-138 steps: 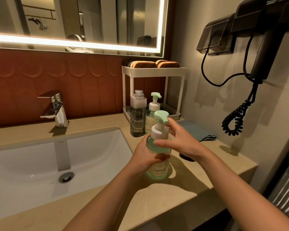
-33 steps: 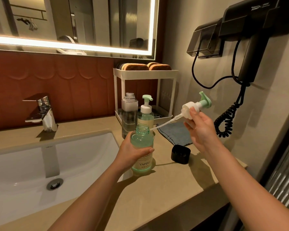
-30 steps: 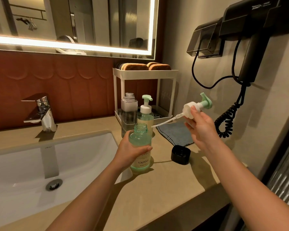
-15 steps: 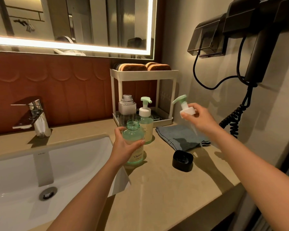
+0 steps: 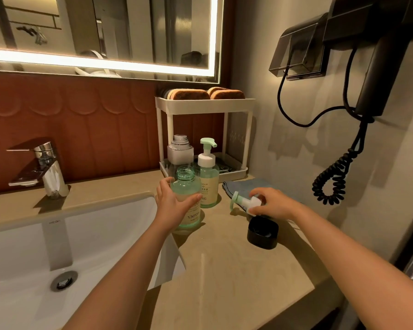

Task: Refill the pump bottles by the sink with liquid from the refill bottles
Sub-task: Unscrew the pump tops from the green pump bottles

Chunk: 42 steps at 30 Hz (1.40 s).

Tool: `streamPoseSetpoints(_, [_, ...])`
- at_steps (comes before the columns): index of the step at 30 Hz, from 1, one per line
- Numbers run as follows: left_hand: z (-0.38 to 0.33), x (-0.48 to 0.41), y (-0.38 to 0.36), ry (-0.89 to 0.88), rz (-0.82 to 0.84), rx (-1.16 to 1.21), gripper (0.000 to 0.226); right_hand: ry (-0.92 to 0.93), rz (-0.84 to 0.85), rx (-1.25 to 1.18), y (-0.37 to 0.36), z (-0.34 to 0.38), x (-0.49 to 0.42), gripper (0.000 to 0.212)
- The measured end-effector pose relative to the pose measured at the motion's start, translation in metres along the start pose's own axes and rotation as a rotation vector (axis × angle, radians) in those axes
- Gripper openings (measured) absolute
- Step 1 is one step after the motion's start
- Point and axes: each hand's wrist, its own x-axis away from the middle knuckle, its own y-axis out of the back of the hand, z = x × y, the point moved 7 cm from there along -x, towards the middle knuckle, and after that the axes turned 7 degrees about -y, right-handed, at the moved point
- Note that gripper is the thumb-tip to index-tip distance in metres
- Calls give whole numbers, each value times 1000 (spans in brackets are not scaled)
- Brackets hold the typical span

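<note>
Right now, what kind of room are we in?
Most likely a hotel bathroom: a sink set in a counter with a chrome faucet, a backlit mirror above it, and a wall-mounted hair dryer on a coiled cord.

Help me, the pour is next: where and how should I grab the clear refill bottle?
Take the refill bottle round its frosted upper body, below the threaded neck, coming from the sink side. It stands upright; the pump bottle crowds its right, and the open bottle in the left hand hides its lower half. The neck looks uncapped, so keep it upright.
</note>
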Motion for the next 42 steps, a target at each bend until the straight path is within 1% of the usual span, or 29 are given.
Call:
streamPoseSetpoints(4, [1,-2,0,-2,4,-6,83,1,-17,-13,-5,0,-2,41])
streamPoseSetpoints(8, [1,-3,0,5,18,2,84,8,-20,-22,-8,1,-3,42])
streamPoseSetpoints(10, [1,-3,-1,6,22,4,84,-10,16,-18,-12,1,-4,45])
streamPoseSetpoints(12, [0,-4,-1,9,24,10,85,-34,34,-28,-12,2,-7,56])
streamPoseSetpoints(15, [2,-3,-1,17,33,29,85,-6,-21,-109,-4,17,-14,65])
streamPoseSetpoints(20, [6,0,0,-4,32,62,87,116,-171,-320,14,69,-32,66])
streamPoseSetpoints(24, [9,-1,-1,-22,48,57,87,166,-205,-426,16,108,-53,73])
streamPoseSetpoints(26, [10,-1,-2,-29,61,61,86,172,-188,-465,14,119,-61,68])
streamPoseSetpoints(29, [12,-1,-2,-31,71,60,86,183,-172,-512,9,126,-68,47])
streamPoseSetpoints(30, [13,-2,-2,-33,75,60,86,184,-177,-518,9,126,-68,44])
streamPoseSetpoints(32, [12,-2,-2,-42,89,55,85,198,-170,-504,11,124,-67,43])
streamPoseSetpoints(34, [12,-3,-2,-44,105,50,86,227,-124,-484,12,123,-62,42])
streamPoseSetpoints(38, [11,-1,-3,-48,125,46,88,259,-56,-506,15,115,-48,32])
streamPoseSetpoints(42, [8,2,-3,-52,154,27,85,271,-18,-512,13,107,-34,39])
